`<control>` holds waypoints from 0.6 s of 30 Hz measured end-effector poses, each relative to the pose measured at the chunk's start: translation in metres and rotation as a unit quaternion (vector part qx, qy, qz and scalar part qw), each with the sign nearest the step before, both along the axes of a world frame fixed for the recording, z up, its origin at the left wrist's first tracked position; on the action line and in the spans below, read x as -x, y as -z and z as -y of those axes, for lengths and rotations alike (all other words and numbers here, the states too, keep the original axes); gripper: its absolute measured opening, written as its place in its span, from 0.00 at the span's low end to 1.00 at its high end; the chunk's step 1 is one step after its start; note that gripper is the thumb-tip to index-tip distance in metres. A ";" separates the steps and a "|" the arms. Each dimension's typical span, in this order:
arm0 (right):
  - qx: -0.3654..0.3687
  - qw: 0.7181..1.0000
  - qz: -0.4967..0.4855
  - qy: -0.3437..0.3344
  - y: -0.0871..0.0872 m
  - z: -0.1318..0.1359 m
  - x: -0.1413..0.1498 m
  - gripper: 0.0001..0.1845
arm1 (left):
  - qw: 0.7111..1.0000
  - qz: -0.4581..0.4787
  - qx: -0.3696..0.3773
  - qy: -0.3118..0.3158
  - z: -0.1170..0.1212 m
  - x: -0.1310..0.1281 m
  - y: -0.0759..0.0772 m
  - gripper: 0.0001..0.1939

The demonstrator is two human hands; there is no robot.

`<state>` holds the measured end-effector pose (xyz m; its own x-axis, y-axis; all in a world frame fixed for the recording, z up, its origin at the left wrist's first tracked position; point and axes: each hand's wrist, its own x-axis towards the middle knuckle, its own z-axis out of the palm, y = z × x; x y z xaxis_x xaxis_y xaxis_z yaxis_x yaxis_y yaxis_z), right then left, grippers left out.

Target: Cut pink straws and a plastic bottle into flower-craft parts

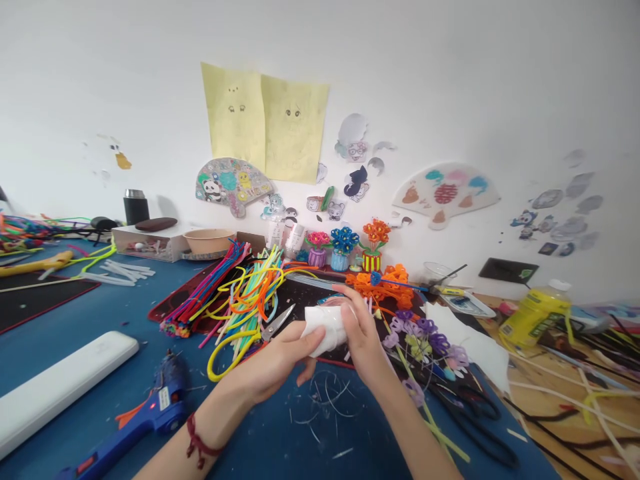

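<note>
White wall (pixel 165 53) behind blue desk (pixel 240 440) | left hand (pixel 283 360): grip closed on white roll (pixel 325 328), mid-scene | right hand (pixel 363 333): grip closed on roll's right side | glue gun (pixel 163 403): near left | scissors (pixel 276 325), pipe cleaners (pixel 253 290): left of roll | potted flowers (pixel 344 248): far | yellow bottle (pixel 535 315): right

Tabletop (pixel 240 437), blue-covered: glue gun (pixel 167 407), left side; white case (pixel 65 387) beyond it; black-handled scissors (pixel 467 413), right side.
</note>
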<state>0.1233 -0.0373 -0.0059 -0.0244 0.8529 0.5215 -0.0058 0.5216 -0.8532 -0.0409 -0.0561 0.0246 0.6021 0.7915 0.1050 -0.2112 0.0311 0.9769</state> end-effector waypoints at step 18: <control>-0.002 0.994 0.021 -0.107 -0.006 0.004 -0.006 0.36 | 0.997 0.002 -0.036 -0.069 0.000 0.011 -0.001 0.21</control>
